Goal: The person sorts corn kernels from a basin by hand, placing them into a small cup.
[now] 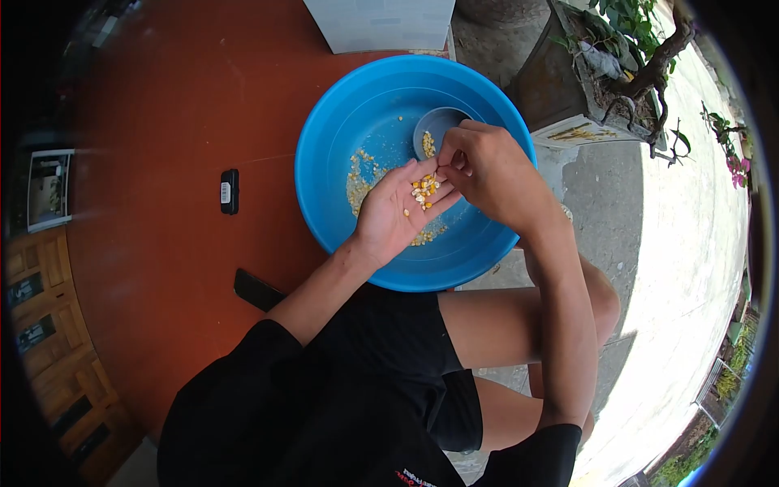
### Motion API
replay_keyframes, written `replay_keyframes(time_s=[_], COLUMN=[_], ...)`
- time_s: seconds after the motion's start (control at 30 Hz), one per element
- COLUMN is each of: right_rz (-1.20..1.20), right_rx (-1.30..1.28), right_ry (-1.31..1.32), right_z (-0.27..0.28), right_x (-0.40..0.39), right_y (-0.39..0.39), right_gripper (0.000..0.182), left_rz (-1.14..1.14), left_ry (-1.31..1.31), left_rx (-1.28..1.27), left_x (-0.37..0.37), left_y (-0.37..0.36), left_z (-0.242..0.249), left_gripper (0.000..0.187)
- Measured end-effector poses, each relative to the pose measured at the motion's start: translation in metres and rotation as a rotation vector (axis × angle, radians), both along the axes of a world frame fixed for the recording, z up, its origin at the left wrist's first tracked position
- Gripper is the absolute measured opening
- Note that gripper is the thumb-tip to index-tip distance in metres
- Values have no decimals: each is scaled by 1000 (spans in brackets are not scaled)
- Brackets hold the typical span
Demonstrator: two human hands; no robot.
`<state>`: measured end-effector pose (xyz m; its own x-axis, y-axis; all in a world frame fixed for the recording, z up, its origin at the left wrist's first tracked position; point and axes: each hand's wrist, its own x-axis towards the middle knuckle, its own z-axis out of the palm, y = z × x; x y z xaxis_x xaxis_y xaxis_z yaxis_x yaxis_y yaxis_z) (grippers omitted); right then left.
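Note:
My left hand (388, 213) is palm up over a blue basin (320, 105), its fingers stretched out under a small pile of yellow and white corn kernels (423, 190). One kernel lies apart, lower on the palm. At the left fingertips, my right hand (491, 174) is closed in a pinch; what is between its fingertips, if anything, is too small to make out. A grey bowl (438, 122) rests inside the basin behind the right hand, with some kernels in it. More kernels and pale bits (357, 183) are scattered on the basin floor, partly hidden by my hands.
On the red-brown surface (162, 268) lie a small black device with a white label (230, 192) and a dark phone-like object (256, 290). A white box (381, 24) stands beyond the basin. To the right is a planter (560, 81) with a woody plant. My bent legs are below the basin.

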<state>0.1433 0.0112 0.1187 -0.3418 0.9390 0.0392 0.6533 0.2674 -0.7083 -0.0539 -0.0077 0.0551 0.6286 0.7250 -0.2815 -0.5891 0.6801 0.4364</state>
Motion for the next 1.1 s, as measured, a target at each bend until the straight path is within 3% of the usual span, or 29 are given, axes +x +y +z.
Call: replay_keyframes(time_s=[0.2,0.3,0.5,0.7,1.1], right_rz=[-32,-140,-243,34,47], right_rx=[-18,109,27,-59,-1], right_ry=[16,61,111,137,-55], right_z=[12,16,17,10,0], right_x=[3,16,27,0,-24], right_y=[1,4,8,0,-4], right_gripper=[13,15,22,23,21], left_rz=[-22,-13,24,54,70], left_ry=[23,-25,-102,-105,-261], left_rx=[47,69,13,-29,-4], left_x=[1,0,-3,0,-4], left_y=[-2,1,2,2,4], left_z=[3,-2,-10,-9,-24], left_gripper=[68,70,72,67,49])
